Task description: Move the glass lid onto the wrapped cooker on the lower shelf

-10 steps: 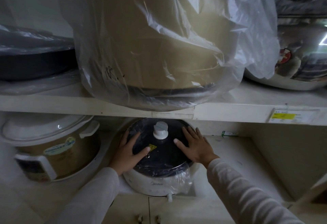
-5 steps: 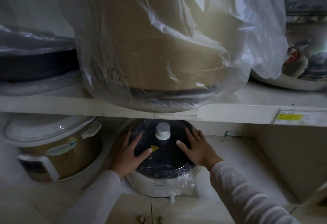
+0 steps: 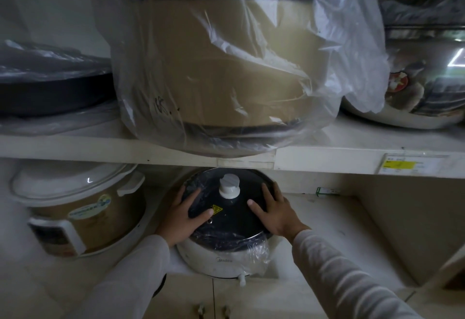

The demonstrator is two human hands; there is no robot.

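Since the earlier frames almost nothing has moved: both hands stay flat on the glass lid (image 3: 226, 214), and only the view shifts slightly. The lid lies on top of the wrapped cooker (image 3: 221, 255), a white pot with clear plastic film around its upper rim, which stands on the lower shelf (image 3: 334, 243) under the edge of the upper shelf (image 3: 327, 157). The lid looks dark, carries a white knob (image 3: 229, 185) in the middle and a small yellow warning sticker (image 3: 217, 210) near it. What is inside the cooker I cannot tell.

The left hand (image 3: 181, 220) rests on the left side of the lid with its fingers (image 3: 192, 196) spread open and pressed on the glass, the thumb pointing toward the sticker. The right hand (image 3: 275, 211) rests on the right side in the same way, its fingers (image 3: 266, 191) spread along the rim. Neither hand closes around anything.

Just beside the cooker on the left stands a beige rice cooker (image 3: 80, 208) with a white closed lid. On the upper shelf, a large beige pot sits inside a clear plastic bag (image 3: 226, 66), a dark pan (image 3: 50, 87) under plastic is at left, and a shiny metal pot (image 3: 422, 82) is at right.
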